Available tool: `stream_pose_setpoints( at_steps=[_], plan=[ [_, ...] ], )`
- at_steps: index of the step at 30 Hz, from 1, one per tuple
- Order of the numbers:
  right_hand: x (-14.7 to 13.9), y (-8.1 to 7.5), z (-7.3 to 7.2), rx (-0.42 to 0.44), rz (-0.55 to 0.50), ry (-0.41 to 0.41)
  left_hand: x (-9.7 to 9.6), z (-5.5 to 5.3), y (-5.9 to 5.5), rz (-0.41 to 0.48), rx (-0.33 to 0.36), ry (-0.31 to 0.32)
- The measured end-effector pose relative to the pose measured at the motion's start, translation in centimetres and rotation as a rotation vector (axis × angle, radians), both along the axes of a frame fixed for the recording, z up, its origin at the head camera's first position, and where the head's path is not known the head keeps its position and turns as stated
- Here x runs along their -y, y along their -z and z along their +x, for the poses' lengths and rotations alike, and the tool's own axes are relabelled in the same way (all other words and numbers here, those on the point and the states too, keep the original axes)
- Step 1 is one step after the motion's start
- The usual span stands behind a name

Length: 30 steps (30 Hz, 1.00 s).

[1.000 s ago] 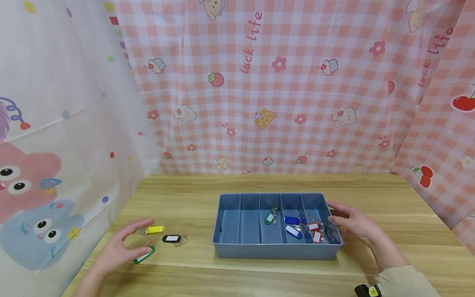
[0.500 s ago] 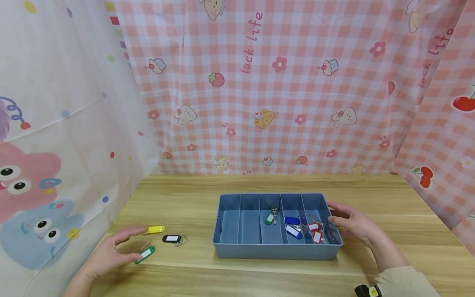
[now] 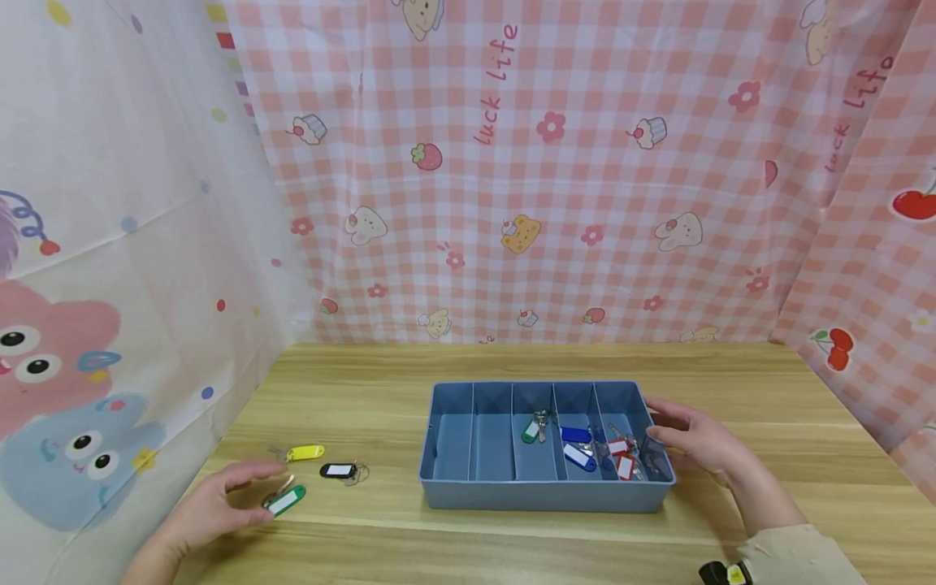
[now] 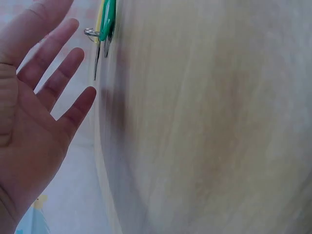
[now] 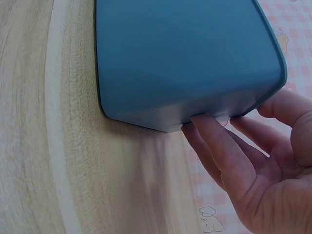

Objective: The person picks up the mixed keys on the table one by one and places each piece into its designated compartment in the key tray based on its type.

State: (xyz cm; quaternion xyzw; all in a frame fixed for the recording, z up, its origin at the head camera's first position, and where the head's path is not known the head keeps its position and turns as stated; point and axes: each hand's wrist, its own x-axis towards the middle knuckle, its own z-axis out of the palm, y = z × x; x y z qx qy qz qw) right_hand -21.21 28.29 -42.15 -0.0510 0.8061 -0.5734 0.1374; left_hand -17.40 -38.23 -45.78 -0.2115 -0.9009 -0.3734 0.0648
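1. head view: we found the green key tag (image 3: 285,501) on the table (image 3: 366,552), label up, beside the yellow tag (image 3: 305,452) and the black tag (image 3: 339,470).
2. we saw the left hand (image 3: 203,505) with thumb and fingers spread apart, thumb tip at the green key tag's near end; whether they touched, we could not tell.
3. left wrist view: we noted a metal ring (image 4: 91,32) at the green key tag's end.
4. we judged this tag light, stiff and slightly slick, its keys loose; a pinch across the long edges seemed surest.
5. right wrist view: we saw the right hand (image 5: 273,180), unclenched, its fingertips touching the end wall of the blue divided box (image 3: 548,496).
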Motion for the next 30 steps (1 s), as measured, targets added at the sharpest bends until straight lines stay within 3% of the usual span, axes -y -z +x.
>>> stream_pose_setpoints(
  at_steps=[10,19,30],
  plan=[
    [0.0,-0.1,0.0,-0.018,0.018,0.0,0.8,-0.6,0.8,0.044,-0.05,0.122],
    [0.1,-0.1,0.0,0.001,0.015,0.009,0.9,-0.6,0.8,0.008,-0.059,0.1],
    [0.0,-0.2,0.0,0.006,0.026,0.007,1.2,-0.7,1.0,0.029,-0.043,0.133]
  ],
)
